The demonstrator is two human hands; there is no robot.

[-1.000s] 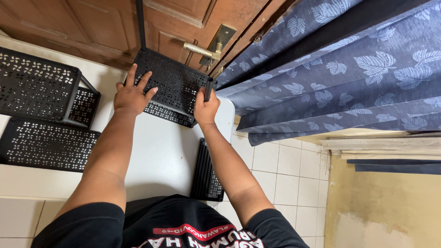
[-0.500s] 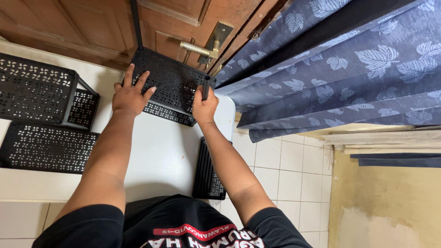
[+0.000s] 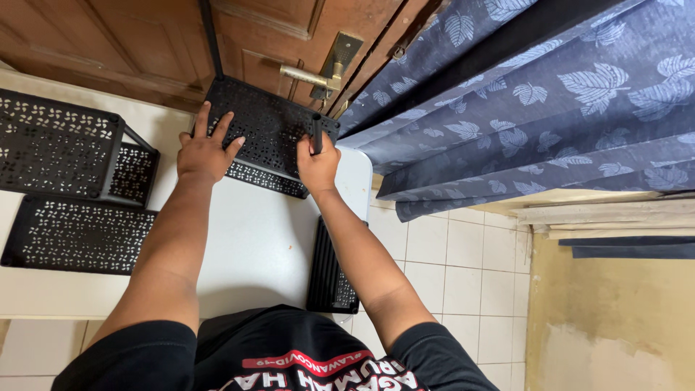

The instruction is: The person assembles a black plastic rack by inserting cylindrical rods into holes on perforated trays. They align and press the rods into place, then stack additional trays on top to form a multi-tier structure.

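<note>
- Black perforated shelf panels: five in view. One under the hands [image 3: 271, 127] at the table's far edge, a second panel [image 3: 264, 179] just below it, a stacked unit [image 3: 58, 141] at left, a flat panel [image 3: 76, 233] in front of it, one panel [image 3: 329, 271] standing on edge off the table's right side.
- Left hand [image 3: 204, 150]: fingers spread wide, flat on the top panel.
- Right hand [image 3: 317, 161]: fingers wrapped round a black post [image 3: 316, 132] at the panel's right corner.
- Second post [image 3: 210, 38] rises at the far left corner.
- White table [image 3: 253, 239]; wooden door [image 3: 145, 36] with brass handle [image 3: 311, 76] right behind; blue leaf-print curtain [image 3: 550, 108] crowds the right side.
</note>
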